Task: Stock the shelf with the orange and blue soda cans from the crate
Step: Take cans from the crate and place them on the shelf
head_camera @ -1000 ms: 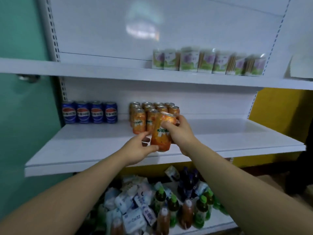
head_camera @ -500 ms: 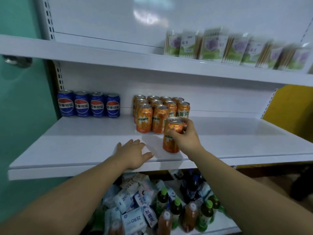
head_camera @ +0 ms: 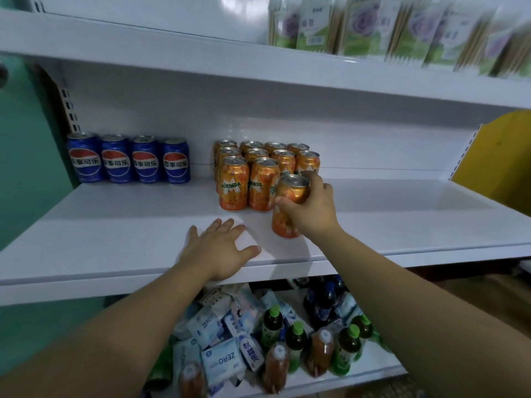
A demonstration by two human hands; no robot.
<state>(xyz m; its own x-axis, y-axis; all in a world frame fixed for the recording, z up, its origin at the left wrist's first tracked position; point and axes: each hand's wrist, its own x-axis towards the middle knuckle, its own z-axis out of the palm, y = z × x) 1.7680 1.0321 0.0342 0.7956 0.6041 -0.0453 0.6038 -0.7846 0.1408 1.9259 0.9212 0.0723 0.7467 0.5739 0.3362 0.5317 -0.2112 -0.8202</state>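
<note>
My right hand [head_camera: 311, 209] grips an orange soda can [head_camera: 288, 196] that stands upright on the white middle shelf [head_camera: 115, 234], just in front and to the right of a block of several orange cans [head_camera: 247, 179]. My left hand [head_camera: 221, 248] rests flat on the shelf's front part, fingers spread, holding nothing. Several blue cans [head_camera: 129, 159] stand in a row at the shelf's back left. The crate is out of view.
The upper shelf [head_camera: 201, 61] holds green and purple packets [head_camera: 373, 27] at the right. Below, the bottom shelf carries white packets [head_camera: 221, 360] and green-capped bottles [head_camera: 296, 340]. A yellow panel [head_camera: 500, 156] stands at the right, a green wall at the left.
My right hand has carried the orange can from mid-air down onto the shelf beside the orange block. My left hand let go of it and came to rest flat on the shelf.
</note>
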